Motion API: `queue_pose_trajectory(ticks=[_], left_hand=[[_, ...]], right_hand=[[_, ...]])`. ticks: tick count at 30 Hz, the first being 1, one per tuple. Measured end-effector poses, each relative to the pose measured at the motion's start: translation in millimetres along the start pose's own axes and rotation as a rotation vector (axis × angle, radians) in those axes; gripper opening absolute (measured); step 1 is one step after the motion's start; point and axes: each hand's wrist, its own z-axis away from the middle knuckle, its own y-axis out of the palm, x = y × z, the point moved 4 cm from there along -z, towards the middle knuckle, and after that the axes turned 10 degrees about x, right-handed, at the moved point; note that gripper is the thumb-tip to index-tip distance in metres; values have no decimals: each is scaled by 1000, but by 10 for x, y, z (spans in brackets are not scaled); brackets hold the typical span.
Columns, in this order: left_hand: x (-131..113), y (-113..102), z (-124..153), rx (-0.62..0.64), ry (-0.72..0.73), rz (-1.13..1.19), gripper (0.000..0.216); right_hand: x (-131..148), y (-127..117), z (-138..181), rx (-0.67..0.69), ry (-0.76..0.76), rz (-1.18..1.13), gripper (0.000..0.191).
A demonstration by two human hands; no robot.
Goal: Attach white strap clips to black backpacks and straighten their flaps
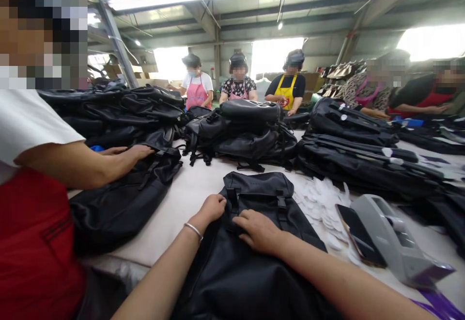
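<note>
A black backpack (232, 271) lies in front of me on the table, its flap end pointing away. Two buckle straps run down from its flap (257, 184). My left hand (213, 207), with a bangle on the wrist, is closed on the backpack's left edge beside the left buckle strap (232, 200). Just below that strap, my right hand (259, 230) rests on the front of the bag, fingers loosely bent and thumb apart. Nothing shows in its grasp. The right buckle (281, 203) is fastened, beyond my right hand.
White tags (327, 208) lie in a heap to the right, beside a phone (359, 235) and a grey tape dispenser (395, 237). Black bags are piled ahead (243, 131) and on the right (363, 160). At left, a co-worker's hand (141, 152) touches another black bag (127, 203).
</note>
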Motion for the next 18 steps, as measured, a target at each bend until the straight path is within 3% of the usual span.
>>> queue_pose_trajectory(ticks=[3,7,13,18], left_hand=[[48,37,-165,72,-131,230,30],[-29,62,-309,144,-199,489,46],[-134,221,-490,193,-178,765,37],[-113,325,-582,169,-184,849,31]], right_hand=[[174,-14,-189,27,-143,94,35],[181,41,-377,123,-232,124,18],[150,108,-439,93,-59,197,19],[161,127,-541,131,-25,216,23]])
